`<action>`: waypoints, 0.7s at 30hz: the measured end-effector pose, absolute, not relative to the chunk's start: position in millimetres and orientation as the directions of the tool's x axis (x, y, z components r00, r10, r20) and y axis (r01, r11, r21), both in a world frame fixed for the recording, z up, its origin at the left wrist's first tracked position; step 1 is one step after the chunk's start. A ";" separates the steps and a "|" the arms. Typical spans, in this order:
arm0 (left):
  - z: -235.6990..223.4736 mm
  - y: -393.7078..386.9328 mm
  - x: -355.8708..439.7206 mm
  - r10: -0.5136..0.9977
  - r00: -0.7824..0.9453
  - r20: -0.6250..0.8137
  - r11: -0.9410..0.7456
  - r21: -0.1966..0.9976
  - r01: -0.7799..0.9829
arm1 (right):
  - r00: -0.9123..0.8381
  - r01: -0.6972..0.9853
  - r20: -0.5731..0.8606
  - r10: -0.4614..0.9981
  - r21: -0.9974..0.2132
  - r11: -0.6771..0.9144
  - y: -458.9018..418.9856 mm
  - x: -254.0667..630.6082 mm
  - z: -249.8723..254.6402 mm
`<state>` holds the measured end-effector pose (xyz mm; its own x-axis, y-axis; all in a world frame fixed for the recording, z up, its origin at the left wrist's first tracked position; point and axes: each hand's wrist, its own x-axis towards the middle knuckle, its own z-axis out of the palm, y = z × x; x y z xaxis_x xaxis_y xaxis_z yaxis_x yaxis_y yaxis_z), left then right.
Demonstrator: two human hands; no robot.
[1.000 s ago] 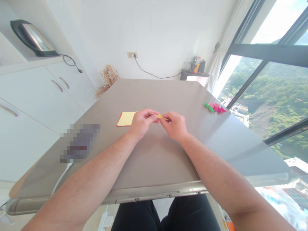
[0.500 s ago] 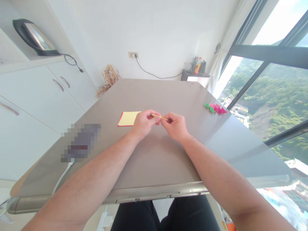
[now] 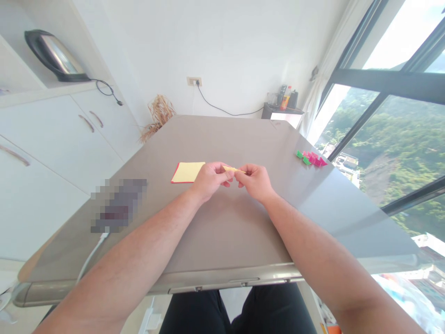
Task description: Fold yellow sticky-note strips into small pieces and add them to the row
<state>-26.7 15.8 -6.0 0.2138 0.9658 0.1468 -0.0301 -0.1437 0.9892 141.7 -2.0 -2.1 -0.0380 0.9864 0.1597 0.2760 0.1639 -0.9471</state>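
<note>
Between my two hands is a small folded piece of yellow paper (image 3: 229,169), held over the middle of the table. My left hand (image 3: 212,178) pinches its left side with thumb and fingers. At its right end, my right hand (image 3: 256,180) has the paper between thumb and fingertips. Fingers cover much of the paper, so its full folded shape is hidden. Just left of my left hand lies a pad of yellow paper (image 3: 187,172) with a red edge showing along its left and front sides.
Several folded pink paper pieces (image 3: 315,159) and green ones (image 3: 306,160) stand near the right edge of the grey table (image 3: 229,139). A blurred dark object with a white cable (image 3: 91,257) lies at the left. Windows line the right side.
The folded yellow paper has turned slightly, showing more of its face. My fingertips have shifted a little on it, and both hands stay in nearly the same place.
</note>
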 end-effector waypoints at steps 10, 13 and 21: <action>-9.6 14.2 -21.5 0.985 0.071 0.158 -0.162 0.985 0.060 | -0.059 0.263 0.119 0.991 -0.956 0.130 -1.9 140.6 -3.4; -13.0 13.8 -19.5 0.985 0.096 0.146 -0.149 0.989 0.027 | -0.015 0.287 0.112 0.994 -0.951 0.111 -1.4 141.5 -4.3; -12.9 14.6 -14.9 0.983 0.092 0.158 -0.155 0.987 -0.043 | -0.051 0.346 0.125 0.991 -0.928 0.135 -3.8 140.7 -5.5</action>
